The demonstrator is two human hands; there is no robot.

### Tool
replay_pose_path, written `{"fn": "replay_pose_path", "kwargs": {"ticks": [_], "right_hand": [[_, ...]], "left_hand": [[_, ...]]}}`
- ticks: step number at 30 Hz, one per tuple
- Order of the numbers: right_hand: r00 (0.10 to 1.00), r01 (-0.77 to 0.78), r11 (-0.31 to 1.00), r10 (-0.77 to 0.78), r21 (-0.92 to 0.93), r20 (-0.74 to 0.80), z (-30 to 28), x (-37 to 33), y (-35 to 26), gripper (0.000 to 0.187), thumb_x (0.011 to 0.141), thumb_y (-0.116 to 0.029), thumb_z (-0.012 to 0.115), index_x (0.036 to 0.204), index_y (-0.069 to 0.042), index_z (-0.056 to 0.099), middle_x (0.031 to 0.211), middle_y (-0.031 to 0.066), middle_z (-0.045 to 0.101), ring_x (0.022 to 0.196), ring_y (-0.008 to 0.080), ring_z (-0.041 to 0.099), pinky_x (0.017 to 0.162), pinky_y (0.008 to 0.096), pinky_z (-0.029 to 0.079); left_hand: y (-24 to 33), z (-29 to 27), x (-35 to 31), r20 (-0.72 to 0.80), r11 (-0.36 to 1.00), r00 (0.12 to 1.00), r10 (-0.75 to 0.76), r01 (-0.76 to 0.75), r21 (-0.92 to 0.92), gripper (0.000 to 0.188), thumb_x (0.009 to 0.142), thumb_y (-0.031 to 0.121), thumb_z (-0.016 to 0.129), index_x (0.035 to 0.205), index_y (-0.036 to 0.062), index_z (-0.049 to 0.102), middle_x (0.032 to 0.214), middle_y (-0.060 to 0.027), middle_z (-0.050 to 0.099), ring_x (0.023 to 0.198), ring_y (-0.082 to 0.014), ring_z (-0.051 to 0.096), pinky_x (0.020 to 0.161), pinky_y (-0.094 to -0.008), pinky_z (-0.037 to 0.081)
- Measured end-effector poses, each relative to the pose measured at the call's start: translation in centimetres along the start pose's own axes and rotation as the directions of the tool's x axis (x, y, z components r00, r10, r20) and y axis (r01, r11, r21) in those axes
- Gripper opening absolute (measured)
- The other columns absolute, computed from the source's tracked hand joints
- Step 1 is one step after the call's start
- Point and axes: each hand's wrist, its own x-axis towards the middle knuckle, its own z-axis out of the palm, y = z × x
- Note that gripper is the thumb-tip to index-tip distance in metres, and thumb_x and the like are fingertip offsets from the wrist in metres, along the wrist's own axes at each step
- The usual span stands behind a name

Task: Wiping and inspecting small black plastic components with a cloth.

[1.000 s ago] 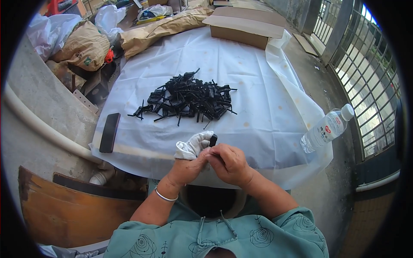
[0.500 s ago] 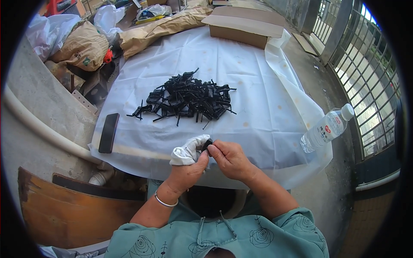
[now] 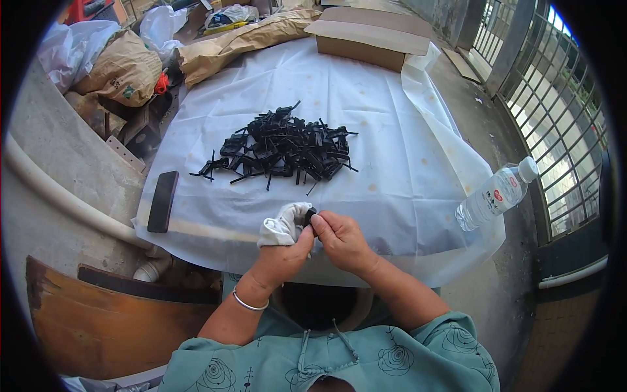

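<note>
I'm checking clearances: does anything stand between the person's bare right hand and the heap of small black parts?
Nothing visible does: between the bare right hand and the heap of small black parts lies only white sheeting.

The black parts [image 3: 290, 149] look like plastic, fairly matt; the white sheet [image 3: 385, 170] is smooth with a faint sheen. Glossy clear plastic bottle [image 3: 491, 198], matt cardboard box [image 3: 361, 54], soft cloth glove [image 3: 279, 230], shiny metal bangle [image 3: 249, 305].

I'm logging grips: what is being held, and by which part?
A small black plastic piece, in the left hand and right hand; the exact grip point is hidden.
</note>
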Motion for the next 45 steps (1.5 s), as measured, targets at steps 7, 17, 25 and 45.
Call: {"fn": "replay_pose_path", "kwargs": {"ticks": [7,17,25,45], "right_hand": [[0.998,0.059,0.997,-0.059,-0.040,-0.015,-0.1,-0.2,-0.5,0.025,0.091,-0.017,0.048,0.072,0.000,0.051,0.056,0.0101,0.047,0.051,0.0199,0.043,0.049,0.0321,0.038],[0.998,0.066,0.997,-0.066,-0.051,0.000,-0.4,0.2,-0.1,0.020,0.089,-0.016,0.051,0.075,-0.002,0.054,0.059,0.0106,0.050,0.052,0.0162,0.043,0.051,0.0305,0.039],[0.960,0.246,0.901,-0.177,-0.358,0.215,-3.4,0.7,-1.4,0.010,0.079,-0.010,0.061,0.084,-0.001,0.060,0.064,0.0105,0.056,0.053,0.0200,0.051,0.051,0.0278,0.041],[0.945,0.262,0.941,-0.205,-0.213,0.254,-2.7,0.6,-1.9,0.017,0.086,-0.012,0.052,0.075,0.001,0.053,0.060,0.0160,0.049,0.053,0.0305,0.046,0.052,0.0344,0.040]], "left_hand": [[0.2,0.1,0.0,0.066,0.997,0.994,0.082,-0.082,-0.005,0.029,0.084,0.002,0.051,0.113,-0.0005,0.048,0.090,-0.0074,0.056,0.078,-0.0113,0.053,0.069,-0.0240,0.046],[-0.3,0.4,0.0,0.036,0.998,0.998,0.059,-0.059,0.005,0.029,0.083,0.004,0.054,0.110,-0.0011,0.046,0.090,-0.0092,0.057,0.072,-0.0167,0.056,0.067,-0.0272,0.047],[1.1,-1.4,0.4,0.123,0.840,0.982,-0.146,0.189,-0.508,0.027,0.090,0.007,0.045,0.116,0.0029,0.039,0.088,-0.0027,0.051,0.061,-0.0054,0.045,0.056,-0.0186,0.040],[1.0,0.2,-0.5,0.168,0.999,0.986,0.009,-0.001,-0.049,0.027,0.081,0.000,0.043,0.108,0.0005,0.044,0.090,-0.0076,0.050,0.081,-0.0148,0.047,0.074,-0.0265,0.041]]}}
